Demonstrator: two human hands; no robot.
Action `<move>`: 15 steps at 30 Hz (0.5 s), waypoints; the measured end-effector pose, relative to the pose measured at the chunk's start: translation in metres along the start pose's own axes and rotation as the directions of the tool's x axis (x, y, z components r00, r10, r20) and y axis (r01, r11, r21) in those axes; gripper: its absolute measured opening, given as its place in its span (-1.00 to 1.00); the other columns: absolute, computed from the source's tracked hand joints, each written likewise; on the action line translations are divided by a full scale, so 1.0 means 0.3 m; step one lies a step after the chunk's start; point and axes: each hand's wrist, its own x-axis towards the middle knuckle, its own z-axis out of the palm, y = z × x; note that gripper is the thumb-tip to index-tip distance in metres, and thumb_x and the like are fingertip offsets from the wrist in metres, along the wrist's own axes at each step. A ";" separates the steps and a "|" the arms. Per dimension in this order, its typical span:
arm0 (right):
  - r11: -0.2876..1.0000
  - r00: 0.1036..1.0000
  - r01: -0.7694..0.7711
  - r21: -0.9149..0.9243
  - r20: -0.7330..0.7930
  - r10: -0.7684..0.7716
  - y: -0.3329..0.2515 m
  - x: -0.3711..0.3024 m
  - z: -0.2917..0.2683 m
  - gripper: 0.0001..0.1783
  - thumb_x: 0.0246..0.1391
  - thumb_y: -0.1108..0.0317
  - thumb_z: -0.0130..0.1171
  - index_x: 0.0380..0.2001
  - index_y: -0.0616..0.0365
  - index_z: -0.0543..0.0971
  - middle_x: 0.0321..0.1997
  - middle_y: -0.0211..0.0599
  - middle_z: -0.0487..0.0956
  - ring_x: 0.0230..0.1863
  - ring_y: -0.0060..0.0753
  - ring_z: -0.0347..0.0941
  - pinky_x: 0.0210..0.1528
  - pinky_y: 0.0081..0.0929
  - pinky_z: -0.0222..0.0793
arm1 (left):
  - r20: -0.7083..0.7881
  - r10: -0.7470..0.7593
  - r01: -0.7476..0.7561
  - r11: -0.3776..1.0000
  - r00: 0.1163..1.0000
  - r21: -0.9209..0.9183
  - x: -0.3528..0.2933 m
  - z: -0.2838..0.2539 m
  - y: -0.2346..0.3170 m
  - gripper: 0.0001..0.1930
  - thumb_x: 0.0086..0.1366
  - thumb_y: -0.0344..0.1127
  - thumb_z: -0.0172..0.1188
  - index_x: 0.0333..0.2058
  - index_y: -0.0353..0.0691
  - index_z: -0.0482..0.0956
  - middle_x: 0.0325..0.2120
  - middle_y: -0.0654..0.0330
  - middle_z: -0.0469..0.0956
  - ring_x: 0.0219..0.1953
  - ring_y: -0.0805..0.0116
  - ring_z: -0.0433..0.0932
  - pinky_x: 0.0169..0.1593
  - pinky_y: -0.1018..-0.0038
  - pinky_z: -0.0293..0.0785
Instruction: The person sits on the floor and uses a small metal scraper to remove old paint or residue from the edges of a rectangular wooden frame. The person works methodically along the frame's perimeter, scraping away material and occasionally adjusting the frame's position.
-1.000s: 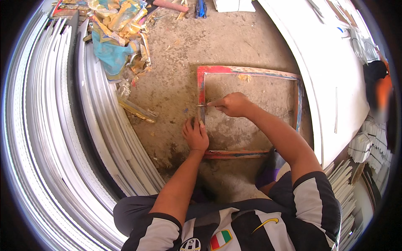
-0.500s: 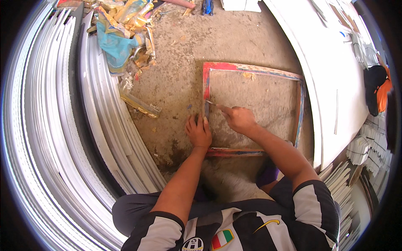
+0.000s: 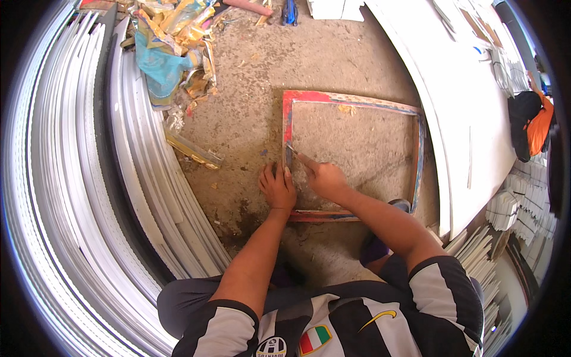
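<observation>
A rectangular wooden frame, patched with red and blue paint, lies flat on the floor before me. My left hand grips the lower part of its left bar, thumb along the wood and fingers on the outer side. In my right hand is a slim scraper-like tool, its tip touching the left bar just above my left hand. The fist hides most of the handle, so its exact kind is unclear. Bare, greyish wood shows on the bar below the tip; red paint remains above.
White sheets stand stacked on my left. A big white panel curves along the right. Crumpled yellow and blue scraps and a yellowish strip lie at the left. A person in orange is at the far right.
The scraper-like tool and my right hand have shifted slightly down along the left bar. The whole view has moved a little; my left hand keeps its place on the frame.
</observation>
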 end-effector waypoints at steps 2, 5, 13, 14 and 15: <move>0.984 1.000 0.011 0.178 -0.010 -0.010 0.029 0.009 -0.002 -0.52 0.31 0.27 0.11 0.27 0.02 0.52 -0.45 0.04 0.65 -0.49 0.04 0.60 -0.33 -0.11 0.53 | 0.002 -0.004 0.004 1.000 1.000 0.013 -0.004 0.009 -0.001 -0.55 0.51 -0.11 -0.06 0.17 -0.28 0.53 0.22 -0.11 0.34 0.34 -0.18 0.20 0.37 -0.12 0.01; 0.889 0.996 0.084 0.451 -0.041 -0.074 0.106 0.036 0.028 -0.53 0.31 0.29 0.14 0.26 0.07 0.54 -0.45 0.03 0.64 -0.48 -0.06 0.56 -0.28 -0.24 0.51 | 0.027 -0.019 0.019 1.000 0.999 0.019 -0.006 0.010 -0.003 -0.55 0.52 -0.10 -0.07 0.18 -0.27 0.52 0.22 -0.07 0.33 0.35 -0.16 0.18 0.38 -0.11 0.00; 0.976 0.997 -0.018 0.218 0.072 0.003 0.057 0.036 -0.077 -0.56 0.32 0.17 0.11 0.23 -0.10 0.56 -0.23 0.07 0.69 -0.17 0.20 0.63 -0.08 -0.06 0.54 | 0.040 -0.020 0.019 1.000 0.999 0.012 -0.001 -0.005 -0.006 -0.53 0.52 -0.07 -0.06 0.14 -0.33 0.55 0.23 -0.13 0.32 0.35 -0.19 0.19 0.37 -0.11 0.02; 0.993 0.996 -0.017 0.116 0.092 0.006 0.024 0.034 -0.108 -0.56 0.32 0.16 0.11 0.23 -0.12 0.57 -0.24 0.10 0.69 -0.17 0.21 0.63 -0.09 -0.03 0.54 | 0.036 -0.023 0.023 1.000 0.999 0.009 0.000 -0.004 -0.007 -0.53 0.52 -0.08 -0.06 0.14 -0.32 0.55 0.23 -0.12 0.33 0.35 -0.18 0.19 0.37 -0.11 0.02; 1.000 0.994 -0.013 0.014 0.113 0.011 -0.006 0.035 -0.133 -0.56 0.32 0.14 0.10 0.22 -0.13 0.57 -0.25 0.12 0.68 -0.18 0.21 0.63 -0.10 0.00 0.54 | 0.033 -0.028 0.028 1.000 0.999 0.008 0.001 -0.003 -0.008 -0.53 0.52 -0.08 -0.06 0.14 -0.32 0.55 0.23 -0.11 0.33 0.34 -0.18 0.20 0.37 -0.11 0.03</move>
